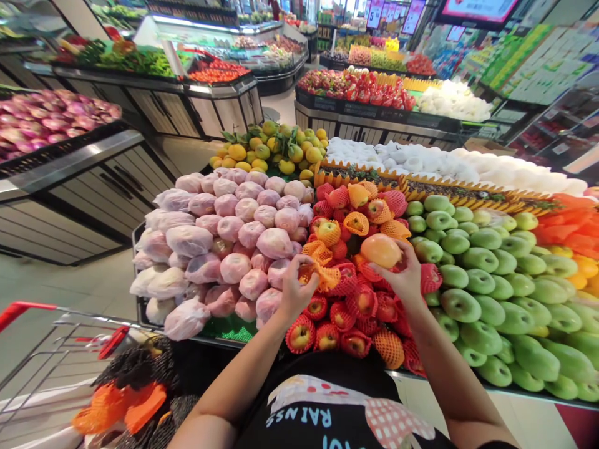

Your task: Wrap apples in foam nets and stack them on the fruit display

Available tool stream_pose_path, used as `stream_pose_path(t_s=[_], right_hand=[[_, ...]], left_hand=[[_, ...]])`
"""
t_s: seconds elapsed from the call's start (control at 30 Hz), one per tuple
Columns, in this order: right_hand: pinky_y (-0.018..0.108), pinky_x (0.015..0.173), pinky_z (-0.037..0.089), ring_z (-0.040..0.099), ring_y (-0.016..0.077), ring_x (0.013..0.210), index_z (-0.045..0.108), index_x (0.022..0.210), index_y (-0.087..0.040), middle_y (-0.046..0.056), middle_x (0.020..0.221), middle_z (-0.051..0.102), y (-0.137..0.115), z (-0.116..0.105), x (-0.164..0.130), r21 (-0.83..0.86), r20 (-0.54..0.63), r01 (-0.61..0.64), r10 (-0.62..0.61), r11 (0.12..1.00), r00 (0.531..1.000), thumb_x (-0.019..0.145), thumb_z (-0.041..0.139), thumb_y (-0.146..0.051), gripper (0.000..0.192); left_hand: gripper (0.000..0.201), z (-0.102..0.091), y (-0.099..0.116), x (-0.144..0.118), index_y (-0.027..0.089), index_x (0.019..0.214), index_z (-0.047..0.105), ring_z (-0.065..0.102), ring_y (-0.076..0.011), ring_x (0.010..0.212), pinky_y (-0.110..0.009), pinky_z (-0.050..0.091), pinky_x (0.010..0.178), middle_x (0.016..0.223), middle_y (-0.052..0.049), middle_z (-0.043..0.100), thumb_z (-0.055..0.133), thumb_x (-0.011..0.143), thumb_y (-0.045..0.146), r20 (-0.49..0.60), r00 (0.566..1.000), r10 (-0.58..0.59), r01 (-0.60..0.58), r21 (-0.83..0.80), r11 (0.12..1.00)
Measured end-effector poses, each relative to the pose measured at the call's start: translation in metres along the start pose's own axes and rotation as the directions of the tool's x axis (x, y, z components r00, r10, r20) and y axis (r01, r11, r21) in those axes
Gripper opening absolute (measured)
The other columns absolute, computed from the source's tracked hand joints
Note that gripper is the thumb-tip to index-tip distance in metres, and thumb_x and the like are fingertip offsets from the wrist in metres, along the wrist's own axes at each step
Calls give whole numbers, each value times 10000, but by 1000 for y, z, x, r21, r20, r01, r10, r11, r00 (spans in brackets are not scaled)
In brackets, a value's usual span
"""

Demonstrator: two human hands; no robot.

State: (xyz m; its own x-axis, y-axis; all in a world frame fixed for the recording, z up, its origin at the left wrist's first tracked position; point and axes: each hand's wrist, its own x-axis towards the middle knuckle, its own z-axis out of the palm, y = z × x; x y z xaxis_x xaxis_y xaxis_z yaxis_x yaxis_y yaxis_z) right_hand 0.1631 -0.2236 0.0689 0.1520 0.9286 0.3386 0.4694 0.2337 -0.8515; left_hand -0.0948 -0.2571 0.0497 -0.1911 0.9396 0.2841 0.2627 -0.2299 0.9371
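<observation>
My right hand point(405, 274) grips a bare yellowish-pink apple point(380, 251) above the pile. In my left hand point(298, 290), pinched between thumb and fingers, is an orange foam net point(327, 277) with no fruit visible inside it. Beneath both hands lie red apples point(301, 333) in red foam nets, some in orange ones. Another loose-looking orange net point(356, 222) sits higher on the heap. The palm sides of both hands are partly hidden.
Plastic-wrapped pink fruit point(235, 268) is heaped to the left, green apples point(482, 305) to the right. Behind are oranges point(294, 153) and white-netted fruit point(412, 159). A shopping cart point(47, 349) stands at lower left, beside the display. Onions point(51, 121) fill a separate stand.
</observation>
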Motion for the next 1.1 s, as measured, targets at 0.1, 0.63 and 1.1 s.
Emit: stream_pose_path(t_s=[0.1,0.63,1.1], right_hand=[[538,1055,520,626,339,1205,559,1318,-252,131,1302,644,-22,7,-26,-53,207,182,-168,982,964,681,869,-517,757],[517,1189,358,466,332,1400,644,1320,-204,145,1507,538,33,-8,21,-580,588,398,27,711,809,896,681,-288,433],[451,1088,402,516,389,1316,356,1494,-86,229,1437,552,43,9,56,-629,689,512,114,585,715,624,816,-307,1008]], left_hand=[[276,12,1,-10,200,1048,702,628,-239,1136,-423,476,1076,1142,-80,703,488,893,281,214,969,-127,168,-186,968],[557,14,-18,-62,161,955,703,743,-322,937,-372,609,774,907,-114,785,734,577,568,456,537,-710,796,-553,246],[541,4,-36,-63,191,939,690,747,-340,945,-403,603,782,922,-101,798,723,529,542,388,549,-740,778,-560,284]])
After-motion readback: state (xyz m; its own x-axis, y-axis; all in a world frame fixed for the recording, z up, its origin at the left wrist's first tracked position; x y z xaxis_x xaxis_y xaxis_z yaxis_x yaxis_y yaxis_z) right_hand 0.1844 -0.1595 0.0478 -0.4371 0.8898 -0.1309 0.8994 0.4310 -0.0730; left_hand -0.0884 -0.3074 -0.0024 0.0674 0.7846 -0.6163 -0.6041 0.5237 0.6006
